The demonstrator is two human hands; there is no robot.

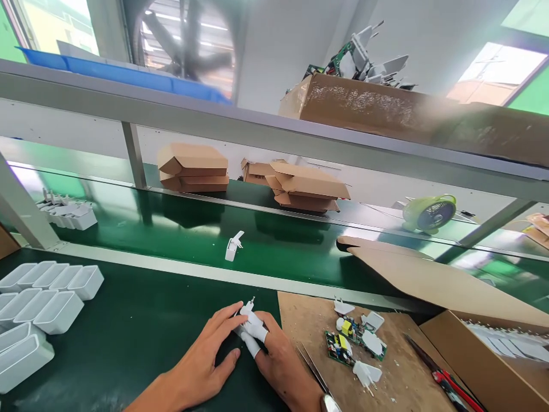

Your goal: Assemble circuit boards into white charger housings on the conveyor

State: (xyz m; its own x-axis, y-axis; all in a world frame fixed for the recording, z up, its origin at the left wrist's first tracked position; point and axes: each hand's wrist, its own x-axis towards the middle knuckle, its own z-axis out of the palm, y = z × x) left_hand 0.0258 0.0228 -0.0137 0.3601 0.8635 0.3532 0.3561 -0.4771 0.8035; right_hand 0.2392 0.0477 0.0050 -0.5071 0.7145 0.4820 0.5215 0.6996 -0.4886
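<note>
The white plug part sits low in the middle of the dark green mat, pinched between both our hands: the left hand curls its fingers onto it from the left, and the right hand, with white cots on its fingertips, grips it from the right. We have open mat to the left before the rows of white housings near the left edge, and a metal rail just beyond our fingers marks the conveyor belt, where a lone white plug lies with room all around. To the right, a brown board starts just beside our right hand, carrying circuit boards, tweezers and red-handled cutters that run off the bottom edge. The carton at the lower right is cut off by the frame, its contents blurred. Across the belt lie folded cardboard boxes and a green fan; the writing on its face is too small to read.
</note>
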